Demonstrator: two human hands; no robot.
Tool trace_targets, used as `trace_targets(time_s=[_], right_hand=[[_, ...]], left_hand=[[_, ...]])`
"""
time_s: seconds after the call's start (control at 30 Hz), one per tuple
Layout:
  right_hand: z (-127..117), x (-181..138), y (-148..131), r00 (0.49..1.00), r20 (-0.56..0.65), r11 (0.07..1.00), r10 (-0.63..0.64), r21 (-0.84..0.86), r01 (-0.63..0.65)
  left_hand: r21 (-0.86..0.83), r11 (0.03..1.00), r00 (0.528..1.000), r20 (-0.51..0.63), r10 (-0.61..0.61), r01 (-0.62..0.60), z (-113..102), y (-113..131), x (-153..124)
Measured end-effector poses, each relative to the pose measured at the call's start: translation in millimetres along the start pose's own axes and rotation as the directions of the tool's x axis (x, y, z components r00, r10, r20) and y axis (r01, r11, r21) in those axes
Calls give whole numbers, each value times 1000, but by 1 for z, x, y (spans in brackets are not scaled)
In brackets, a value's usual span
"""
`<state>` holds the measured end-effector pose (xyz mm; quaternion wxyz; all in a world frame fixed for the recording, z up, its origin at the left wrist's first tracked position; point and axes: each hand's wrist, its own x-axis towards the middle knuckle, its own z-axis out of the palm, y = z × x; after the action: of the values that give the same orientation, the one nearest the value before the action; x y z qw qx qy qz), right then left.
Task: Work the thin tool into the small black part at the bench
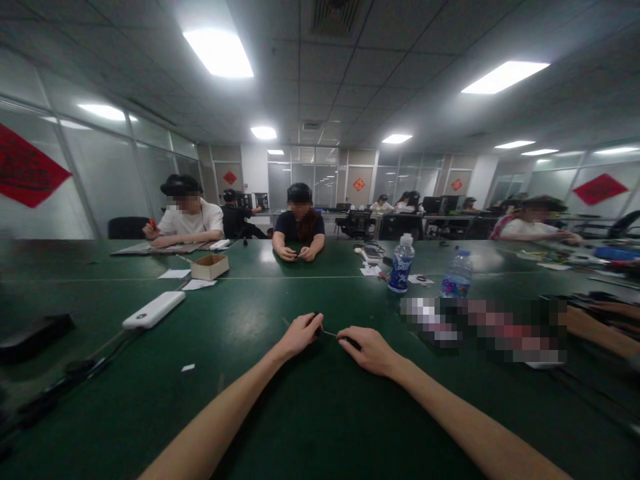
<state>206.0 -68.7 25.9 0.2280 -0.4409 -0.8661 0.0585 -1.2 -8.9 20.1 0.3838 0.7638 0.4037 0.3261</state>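
Note:
My left hand (301, 335) is closed just above the green table (270, 400), its thumb and fingers pinching a small dark piece (317, 319) that they mostly cover. To its right, my right hand (373, 350) is curled around the dark handle of a small screwdriver (329, 333). The thin metal shaft spans the gap between the hands and points at the dark piece. Whether the tip touches that piece is too small to tell.
A white power bank (155, 311) with a cable and an open cardboard box (210, 267) lie to the left. Two bottles, one blue-labelled (401, 267) and one clear (457, 277), stand at right. A person (299, 223) sits opposite; another person's arm (600, 330) reaches in from the right.

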Motion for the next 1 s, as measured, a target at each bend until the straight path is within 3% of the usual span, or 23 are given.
trace_targets(time_s=[0.57, 1.0], right_hand=[[3, 1, 0, 999, -35, 999, 36, 38, -34], [1, 0, 2, 999, -14, 998, -33, 61, 34]], left_hand=[[-37, 999, 1000, -8, -9, 9, 0, 0, 0], [-3, 1000, 1000, -9, -1, 1, -1, 0, -1]])
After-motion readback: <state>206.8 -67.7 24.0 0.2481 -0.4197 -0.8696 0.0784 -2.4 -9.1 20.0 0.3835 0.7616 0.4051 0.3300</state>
